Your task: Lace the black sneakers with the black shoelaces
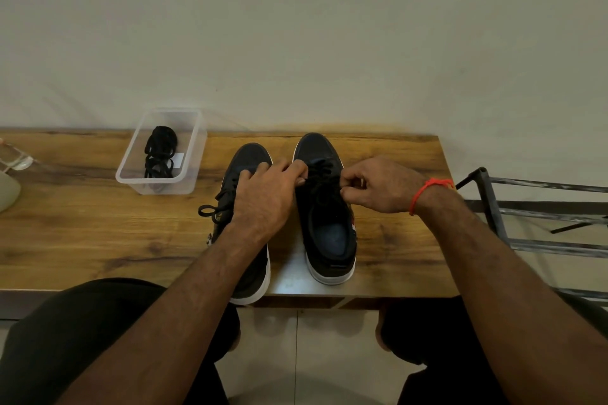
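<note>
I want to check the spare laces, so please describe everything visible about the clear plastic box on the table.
The clear plastic box is rectangular, with see-through walls, a rounded rim and no lid. It stands upright on the wooden table, near the wall, left of the two sneakers. Inside lies a bundle of black shoelaces and a small white label or slip. Neither hand touches it.

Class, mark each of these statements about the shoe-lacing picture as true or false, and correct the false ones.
1. Both hands work at the right sneaker. True.
2. The clear plastic container holds black shoelaces. True.
3. The left hand wears an orange thread bracelet. False: the bracelet is on the right wrist.
4. The sneakers stand on the floor. False: they stand on the wooden table.
5. The left sneaker has a lace loop at its side. True.
</note>
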`<state>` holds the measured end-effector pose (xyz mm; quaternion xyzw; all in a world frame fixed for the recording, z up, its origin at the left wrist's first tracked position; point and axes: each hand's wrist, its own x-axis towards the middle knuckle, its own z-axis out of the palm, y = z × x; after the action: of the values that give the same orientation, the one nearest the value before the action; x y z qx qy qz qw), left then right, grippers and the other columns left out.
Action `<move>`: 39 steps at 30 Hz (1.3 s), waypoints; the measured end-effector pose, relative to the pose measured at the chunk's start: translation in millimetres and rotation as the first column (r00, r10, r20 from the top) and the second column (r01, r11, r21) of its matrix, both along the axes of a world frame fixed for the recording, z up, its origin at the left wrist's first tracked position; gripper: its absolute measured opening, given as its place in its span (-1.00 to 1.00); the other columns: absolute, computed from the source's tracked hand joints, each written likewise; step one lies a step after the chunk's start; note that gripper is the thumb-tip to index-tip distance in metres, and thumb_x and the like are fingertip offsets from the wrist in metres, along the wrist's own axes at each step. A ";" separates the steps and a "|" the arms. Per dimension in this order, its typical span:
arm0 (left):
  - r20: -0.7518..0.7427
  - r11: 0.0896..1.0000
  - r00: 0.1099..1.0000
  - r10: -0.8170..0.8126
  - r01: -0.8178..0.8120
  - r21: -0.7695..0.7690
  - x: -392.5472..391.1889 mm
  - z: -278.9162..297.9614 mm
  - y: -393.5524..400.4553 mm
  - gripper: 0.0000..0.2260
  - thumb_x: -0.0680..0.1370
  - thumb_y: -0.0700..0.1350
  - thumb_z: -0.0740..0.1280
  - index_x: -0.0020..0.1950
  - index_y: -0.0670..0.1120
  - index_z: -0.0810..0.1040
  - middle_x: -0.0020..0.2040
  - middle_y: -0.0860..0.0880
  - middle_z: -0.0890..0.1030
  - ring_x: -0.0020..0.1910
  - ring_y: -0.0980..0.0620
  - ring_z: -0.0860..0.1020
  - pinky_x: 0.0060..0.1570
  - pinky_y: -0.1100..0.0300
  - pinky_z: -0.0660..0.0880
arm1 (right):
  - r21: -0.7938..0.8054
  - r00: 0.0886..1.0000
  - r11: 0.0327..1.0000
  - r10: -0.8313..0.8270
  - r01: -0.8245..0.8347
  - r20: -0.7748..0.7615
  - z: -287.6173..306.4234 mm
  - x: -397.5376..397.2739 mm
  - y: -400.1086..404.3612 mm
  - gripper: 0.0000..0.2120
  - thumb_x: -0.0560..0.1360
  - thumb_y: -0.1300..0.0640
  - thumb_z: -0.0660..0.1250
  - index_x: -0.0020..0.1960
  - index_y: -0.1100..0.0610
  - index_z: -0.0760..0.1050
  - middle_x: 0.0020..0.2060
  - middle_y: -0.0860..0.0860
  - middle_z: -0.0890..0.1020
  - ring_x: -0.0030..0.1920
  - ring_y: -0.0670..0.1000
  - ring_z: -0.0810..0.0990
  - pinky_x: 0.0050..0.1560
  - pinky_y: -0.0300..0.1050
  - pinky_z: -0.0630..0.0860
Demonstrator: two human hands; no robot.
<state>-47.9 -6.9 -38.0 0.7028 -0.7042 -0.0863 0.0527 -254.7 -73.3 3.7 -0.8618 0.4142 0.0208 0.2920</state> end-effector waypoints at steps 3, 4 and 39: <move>0.008 1.000 1.000 0.029 -0.029 -0.007 2.9 -2.7 0.3 -0.81 0.73 0.08 0.05 0.28 0.13 0.37 0.31 0.04 0.49 0.24 -0.09 0.48 0.22 -0.09 0.40 | 0.058 1.000 0.998 0.004 -0.002 -0.031 1.9 -2.3 -0.3 -0.83 0.58 0.06 0.33 -0.18 0.06 0.56 -0.20 0.01 0.62 -0.15 0.02 0.58 -0.10 -0.03 0.57; 0.007 0.999 0.999 0.035 -0.035 -0.007 2.9 -2.8 0.3 -0.82 0.73 0.07 0.06 0.27 0.13 0.38 0.31 0.04 0.49 0.24 -0.09 0.48 0.23 -0.09 0.40 | 0.078 0.999 0.997 0.006 -0.003 -0.040 2.9 -2.6 -0.2 -0.82 0.58 0.07 0.33 -0.19 0.06 0.55 -0.20 0.01 0.62 -0.17 0.00 0.57 -0.13 -0.07 0.56; -0.148 0.982 0.986 0.077 -0.100 -0.159 -6.8 4.7 -0.4 -0.85 0.63 0.11 0.31 0.13 0.14 0.62 0.08 0.12 0.61 0.13 -0.02 0.51 0.09 -0.02 0.46 | -0.107 0.986 0.991 0.092 -0.078 0.141 -20.5 2.2 3.5 -0.74 0.61 0.11 0.29 -0.23 0.16 0.48 -0.37 0.03 0.53 -0.37 -0.04 0.43 -0.36 -0.22 0.32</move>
<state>-54.7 -7.3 -33.3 0.7188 -0.6714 -0.0745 0.1646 -252.5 -69.8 -16.8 -0.8915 0.3552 -0.0506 0.2765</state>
